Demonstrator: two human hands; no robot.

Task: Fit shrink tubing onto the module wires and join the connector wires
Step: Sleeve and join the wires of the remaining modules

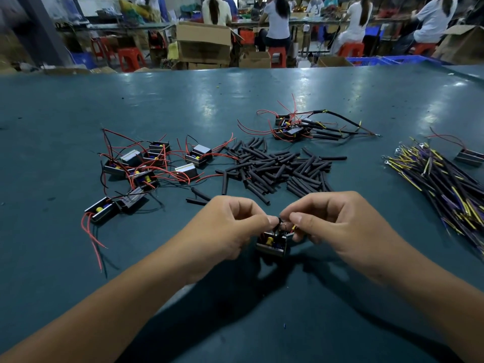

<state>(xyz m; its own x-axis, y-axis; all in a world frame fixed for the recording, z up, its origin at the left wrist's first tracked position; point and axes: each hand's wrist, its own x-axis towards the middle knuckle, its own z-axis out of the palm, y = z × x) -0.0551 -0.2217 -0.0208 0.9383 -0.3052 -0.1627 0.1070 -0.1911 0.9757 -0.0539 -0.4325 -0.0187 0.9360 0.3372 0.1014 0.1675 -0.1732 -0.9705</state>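
Observation:
A small black module [272,243] with yellow and blue parts hangs between my hands just above the green table [183,100]. My left hand [227,226] pinches its thin wires at the top with curled fingers. My right hand [332,221] pinches the wires from the other side, fingertips nearly touching the left's. A pile of black shrink tubing pieces [277,169] lies beyond my hands. Connector wires [440,176], black, yellow and purple, lie in a bundle at the right.
Several loose modules with red wires [141,166] lie at the left. A group of modules with tubing and connector wires fitted [301,129] lies farther back. One more module [468,156] sits at the right edge. People sit at benches behind the table.

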